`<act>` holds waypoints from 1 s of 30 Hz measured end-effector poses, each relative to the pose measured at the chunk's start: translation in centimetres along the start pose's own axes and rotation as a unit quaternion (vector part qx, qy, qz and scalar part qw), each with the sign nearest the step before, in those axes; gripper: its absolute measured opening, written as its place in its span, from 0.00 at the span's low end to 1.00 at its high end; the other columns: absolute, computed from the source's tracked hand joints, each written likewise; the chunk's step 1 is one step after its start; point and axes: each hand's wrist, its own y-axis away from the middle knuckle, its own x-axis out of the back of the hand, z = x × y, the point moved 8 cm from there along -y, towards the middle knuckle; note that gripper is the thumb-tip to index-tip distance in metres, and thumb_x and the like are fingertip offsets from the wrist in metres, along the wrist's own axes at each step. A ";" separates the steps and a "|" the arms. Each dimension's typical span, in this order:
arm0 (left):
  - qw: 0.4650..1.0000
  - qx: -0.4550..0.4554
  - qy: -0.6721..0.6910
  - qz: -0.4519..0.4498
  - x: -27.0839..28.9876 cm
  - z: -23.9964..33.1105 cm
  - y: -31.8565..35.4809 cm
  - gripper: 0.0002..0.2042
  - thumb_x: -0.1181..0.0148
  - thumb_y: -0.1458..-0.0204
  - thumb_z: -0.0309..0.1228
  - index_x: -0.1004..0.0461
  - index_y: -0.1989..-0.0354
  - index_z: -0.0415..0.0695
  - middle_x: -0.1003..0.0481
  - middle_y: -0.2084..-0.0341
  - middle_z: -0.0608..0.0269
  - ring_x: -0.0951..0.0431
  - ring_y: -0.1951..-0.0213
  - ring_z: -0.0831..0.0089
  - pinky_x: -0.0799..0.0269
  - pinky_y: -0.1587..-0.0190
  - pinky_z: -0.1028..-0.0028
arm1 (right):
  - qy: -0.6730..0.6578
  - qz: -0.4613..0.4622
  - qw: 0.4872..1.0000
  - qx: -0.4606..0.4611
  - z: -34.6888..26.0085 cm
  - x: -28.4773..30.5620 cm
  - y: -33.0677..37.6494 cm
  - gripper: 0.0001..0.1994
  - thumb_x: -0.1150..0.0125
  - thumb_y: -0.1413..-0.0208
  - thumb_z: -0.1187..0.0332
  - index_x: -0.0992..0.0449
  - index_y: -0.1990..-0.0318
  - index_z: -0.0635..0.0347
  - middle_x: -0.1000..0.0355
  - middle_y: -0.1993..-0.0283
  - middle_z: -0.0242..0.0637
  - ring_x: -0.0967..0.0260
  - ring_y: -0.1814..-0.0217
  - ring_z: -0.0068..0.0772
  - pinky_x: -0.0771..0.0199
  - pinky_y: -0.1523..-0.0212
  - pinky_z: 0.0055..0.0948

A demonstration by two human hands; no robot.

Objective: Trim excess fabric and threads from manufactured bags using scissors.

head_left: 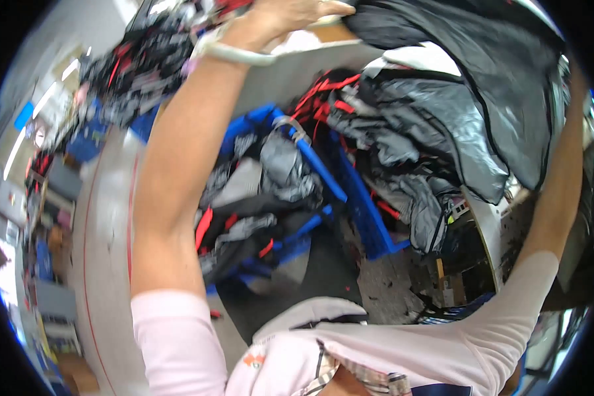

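Observation:
A large grey fabric piece with black edging [515, 86] hangs raised at the upper right, between my two arms. My left hand [294, 12], with a pale band at its wrist, reaches up to the top edge of the view. Its fingertips meet the dark corner of the fabric and seem to pinch it; part of the hand is cut off. My right forearm stretches up along the right rim beside the fabric's other side. My right hand [576, 76] is mostly lost in the dark, blurred rim, and its fingers are hidden.
Below my arms, a blue crate [320, 168] holds grey, black and red fabric pieces. A second blue crate [373, 228] stands to its right, near a heap of shiny grey fabric [402, 119]. More fabric [138, 72] is piled at the upper left, beside a pale floor aisle with red lines [109, 218].

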 end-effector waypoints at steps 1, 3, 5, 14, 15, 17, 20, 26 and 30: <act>0.998 -0.003 0.051 -0.043 -2.3 0.0 2.7 0.14 0.43 0.50 0.40 0.23 0.57 0.50 0.27 0.54 0.57 0.28 0.54 0.53 0.34 0.49 0.61 | 0.041 -0.044 0.998 0.001 1.8 -1.4 0.5 0.13 0.47 0.47 0.63 0.31 0.61 0.65 0.27 0.67 0.45 0.27 0.64 0.38 0.29 0.64 0.35; 0.976 0.166 0.098 -0.099 -4.6 -2.2 12.0 0.22 0.41 0.48 0.42 0.27 0.51 0.38 0.26 0.54 0.47 0.26 0.52 0.52 0.33 0.47 0.63 | 0.065 -0.083 0.994 0.017 2.2 -3.4 1.7 0.13 0.48 0.45 0.62 0.30 0.61 0.64 0.27 0.67 0.44 0.27 0.64 0.36 0.28 0.64 0.34; 0.945 0.263 -0.028 -0.192 -5.2 -1.9 23.3 0.24 0.40 0.51 0.47 0.26 0.52 0.42 0.25 0.56 0.49 0.28 0.51 0.51 0.34 0.46 0.59 | -0.012 -0.044 0.995 0.093 -2.3 -3.8 2.7 0.13 0.50 0.43 0.62 0.30 0.60 0.64 0.26 0.67 0.43 0.26 0.65 0.35 0.28 0.64 0.33; 0.742 0.594 -0.108 -0.291 -0.4 17.3 53.9 0.25 0.48 0.46 0.54 0.23 0.76 0.41 0.25 0.80 0.49 0.24 0.74 0.49 0.30 0.69 0.55 | -0.610 -0.253 0.706 0.258 -37.9 -7.7 22.0 0.10 0.52 0.38 0.67 0.30 0.57 0.66 0.23 0.65 0.39 0.24 0.66 0.29 0.26 0.67 0.26; 0.775 0.578 -0.120 -0.228 2.0 19.0 52.4 0.19 0.45 0.46 0.45 0.25 0.80 0.42 0.27 0.85 0.51 0.26 0.79 0.52 0.32 0.73 0.58 | -0.585 -0.275 0.716 0.264 -40.9 -8.7 24.5 0.07 0.45 0.43 0.73 0.31 0.58 0.65 0.23 0.64 0.42 0.24 0.66 0.29 0.26 0.68 0.23; 0.768 0.598 -0.114 -0.199 6.9 23.1 50.0 0.16 0.44 0.46 0.39 0.26 0.82 0.42 0.28 0.85 0.53 0.28 0.80 0.54 0.35 0.75 0.60 | -0.591 -0.345 0.706 0.183 -45.8 -11.9 28.7 0.11 0.38 0.46 0.69 0.32 0.61 0.64 0.23 0.65 0.41 0.25 0.69 0.26 0.26 0.71 0.21; 0.802 0.548 -0.054 -0.233 11.7 29.8 45.1 0.15 0.36 0.54 0.36 0.30 0.86 0.43 0.34 0.88 0.58 0.31 0.79 0.60 0.36 0.71 0.62 | -0.577 -0.402 0.693 0.160 -51.6 -15.5 34.3 0.12 0.38 0.45 0.67 0.32 0.61 0.64 0.24 0.63 0.41 0.25 0.65 0.29 0.25 0.68 0.23; 0.844 0.373 0.079 -0.377 3.9 37.1 43.5 0.12 0.42 0.54 0.37 0.30 0.85 0.47 0.32 0.85 0.66 0.31 0.75 0.70 0.39 0.64 0.70 | -0.522 -0.352 0.753 0.192 -60.3 -19.7 39.2 0.22 0.32 0.50 0.57 0.33 0.64 0.68 0.26 0.70 0.46 0.29 0.66 0.32 0.30 0.63 0.30; 0.863 0.343 0.165 -0.332 -2.9 37.2 46.7 0.10 0.45 0.53 0.36 0.28 0.85 0.51 0.31 0.86 0.68 0.30 0.75 0.70 0.40 0.62 0.67 | -0.295 -0.340 0.867 0.216 -60.3 -23.9 42.3 0.40 0.42 0.57 0.32 0.34 0.59 0.69 0.27 0.62 0.63 0.30 0.56 0.65 0.31 0.56 0.52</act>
